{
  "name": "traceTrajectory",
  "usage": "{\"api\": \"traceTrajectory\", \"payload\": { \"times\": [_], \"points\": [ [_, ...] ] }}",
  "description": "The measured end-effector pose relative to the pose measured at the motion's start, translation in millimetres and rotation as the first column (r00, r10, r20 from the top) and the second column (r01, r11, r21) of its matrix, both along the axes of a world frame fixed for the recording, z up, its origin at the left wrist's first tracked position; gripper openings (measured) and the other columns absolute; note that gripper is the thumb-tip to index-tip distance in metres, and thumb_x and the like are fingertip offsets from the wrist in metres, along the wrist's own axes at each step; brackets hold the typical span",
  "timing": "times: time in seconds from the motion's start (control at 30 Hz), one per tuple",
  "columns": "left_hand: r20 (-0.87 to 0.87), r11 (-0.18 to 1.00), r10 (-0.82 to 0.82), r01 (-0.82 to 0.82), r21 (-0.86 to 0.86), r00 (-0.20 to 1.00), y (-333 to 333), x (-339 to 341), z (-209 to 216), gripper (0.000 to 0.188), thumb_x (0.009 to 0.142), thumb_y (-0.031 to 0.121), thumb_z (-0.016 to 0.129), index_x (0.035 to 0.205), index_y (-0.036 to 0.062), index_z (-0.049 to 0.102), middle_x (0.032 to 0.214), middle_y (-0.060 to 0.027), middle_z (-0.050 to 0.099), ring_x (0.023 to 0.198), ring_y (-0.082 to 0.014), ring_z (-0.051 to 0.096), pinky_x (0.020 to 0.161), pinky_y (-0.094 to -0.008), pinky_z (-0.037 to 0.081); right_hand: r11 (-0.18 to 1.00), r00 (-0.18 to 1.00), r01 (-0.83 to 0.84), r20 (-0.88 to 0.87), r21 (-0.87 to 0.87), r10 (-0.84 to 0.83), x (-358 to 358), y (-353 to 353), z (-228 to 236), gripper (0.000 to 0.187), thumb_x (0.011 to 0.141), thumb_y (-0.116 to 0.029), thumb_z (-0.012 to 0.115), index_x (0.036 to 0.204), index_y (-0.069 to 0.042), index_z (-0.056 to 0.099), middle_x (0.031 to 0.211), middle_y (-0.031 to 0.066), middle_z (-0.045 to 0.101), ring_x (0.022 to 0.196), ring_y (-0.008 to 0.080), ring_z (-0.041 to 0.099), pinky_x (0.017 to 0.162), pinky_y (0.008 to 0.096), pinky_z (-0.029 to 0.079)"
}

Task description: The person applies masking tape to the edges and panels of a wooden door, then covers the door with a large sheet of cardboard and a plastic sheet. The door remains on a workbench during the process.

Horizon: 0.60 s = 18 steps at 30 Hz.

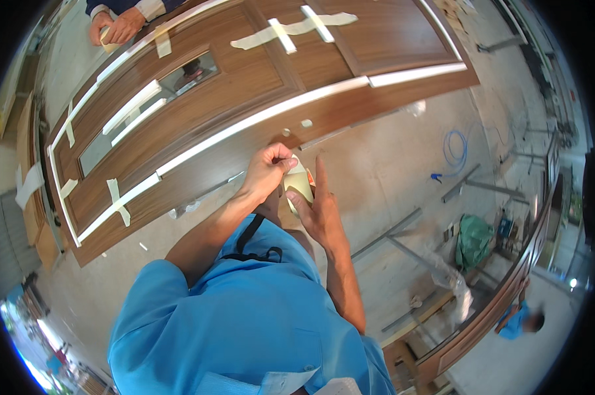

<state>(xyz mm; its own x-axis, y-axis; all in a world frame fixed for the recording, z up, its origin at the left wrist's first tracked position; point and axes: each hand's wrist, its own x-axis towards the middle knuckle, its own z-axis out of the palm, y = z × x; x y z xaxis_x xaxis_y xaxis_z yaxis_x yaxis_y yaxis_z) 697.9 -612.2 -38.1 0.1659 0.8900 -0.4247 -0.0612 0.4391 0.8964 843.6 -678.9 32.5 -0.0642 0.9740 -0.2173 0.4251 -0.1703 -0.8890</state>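
In front of my body, my right hand holds a roll of cream masking tape, its index finger stretched out past the roll. My left hand pinches the tape's loose end between thumb and fingers, just above the roll. Both hands are at the near edge of a brown wood-grain door panel that lies flat. White strips run along its borders, and short pieces of masking tape cross some of them. Two small holes show in the door close to my hands.
Another person's hands hold a tape roll at the door's far left. Loose white strips lie over the door's glass pane. On the floor to the right are a coiled blue hose, metal bars and a green sheet.
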Motion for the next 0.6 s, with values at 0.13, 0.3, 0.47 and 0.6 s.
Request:
{"api": "traceTrajectory", "payload": {
  "times": [0.13,0.3,0.47,0.6],
  "points": [
    [-0.095,0.992,0.126,-0.125,0.02,0.987,48.0,-6.5,-9.1,0.006,0.087,-0.001,0.065,0.084,0.0032,0.066,0.077,0.0013,0.064,0.07,-0.0062,0.054,0.067,-0.0239,0.045,0.99,0.995,-0.093,-0.052,-0.104,0.088,3.4,41.6,12.2,0.087,0.09,-0.016,0.067,0.153,0.001,0.01,0.109,0.0328,0.064,0.094,0.0447,0.067,0.081,0.0443,0.053],
    [-0.193,0.933,0.34,-0.304,0.193,0.92,103.6,-30.9,-26.5,0.006,0.087,0.003,0.066,0.081,0.0046,0.067,0.075,0.003,0.063,0.07,-0.0062,0.054,0.065,-0.0248,0.045,0.976,0.959,-0.165,-0.254,-0.144,0.125,14.3,69.2,18.3,0.083,0.088,-0.013,0.067,0.154,-0.004,0.017,0.117,0.028,0.064,0.094,0.0409,0.068,0.083,0.0423,0.052],
    [-0.458,0.932,0.345,-0.243,0.268,0.819,153.6,-54.7,-49.8,0.006,0.081,0.01,0.071,0.08,0.0039,0.069,0.074,-0.004,0.068,0.069,-0.0123,0.062,0.065,-0.0295,0.049,0.932,0.907,-0.342,-0.301,-0.12,0.294,30.2,72.1,9.4,0.08,0.086,-0.009,0.066,0.153,-0.007,0.023,0.121,0.0249,0.063,0.096,0.0383,0.067,0.086,0.0407,0.051],
    [-0.675,0.93,0.322,-0.088,0.357,0.664,180.5,-39.9,-60.8,0.01,0.078,0.014,0.073,0.08,0.0047,0.071,0.081,-0.0156,0.071,0.075,-0.0282,0.07,0.07,-0.0375,0.054,0.933,0.899,-0.359,-0.267,0.001,0.346,32.8,89.3,-15.0,0.073,0.086,-0.005,0.065,0.15,-0.005,0.03,0.119,0.0229,0.064,0.096,0.0322,0.068,0.084,0.0379,0.051]
  ]
}}
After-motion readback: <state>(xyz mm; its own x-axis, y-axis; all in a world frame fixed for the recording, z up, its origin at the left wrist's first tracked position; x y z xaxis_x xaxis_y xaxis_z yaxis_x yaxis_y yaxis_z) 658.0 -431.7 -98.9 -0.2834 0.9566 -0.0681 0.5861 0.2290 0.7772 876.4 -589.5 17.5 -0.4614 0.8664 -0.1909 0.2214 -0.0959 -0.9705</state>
